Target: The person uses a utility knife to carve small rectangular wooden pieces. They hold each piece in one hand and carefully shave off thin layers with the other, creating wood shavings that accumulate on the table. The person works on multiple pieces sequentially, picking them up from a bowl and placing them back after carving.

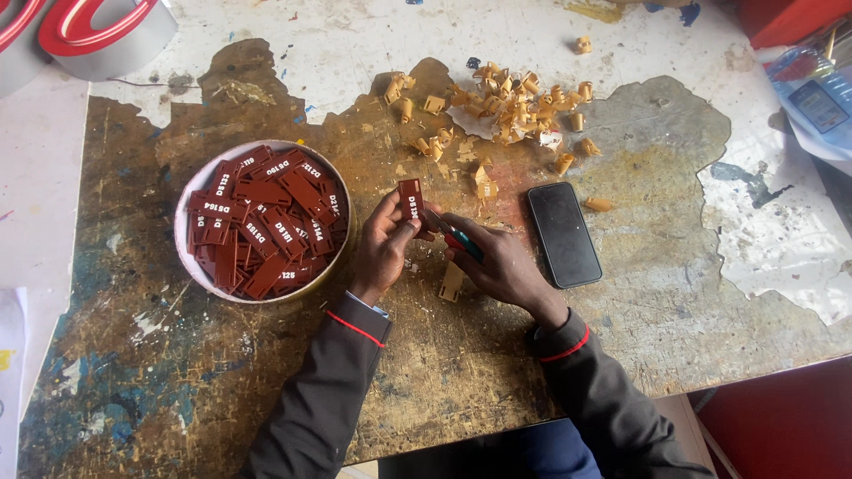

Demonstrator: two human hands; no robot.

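Tag upright in left hand grip, w/ right hand tool tip touching.

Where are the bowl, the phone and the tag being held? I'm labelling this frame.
bowl [185,206]: head view, on its white left rim.
phone [564,233]: head view, middle of its dark screen.
tag [410,199]: head view, its red face above the left hand's fingers.

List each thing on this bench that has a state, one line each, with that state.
Dark red tag: held upright in left hand.
Small tool: gripped in right hand, tip at the tag.
Bowl: upright, heaped with dark red tags.
Phone: flat, screen dark.
Tan curled peelings: scattered loose.
Tan strip: lying flat under the hands.
Table: paint worn, patchy.
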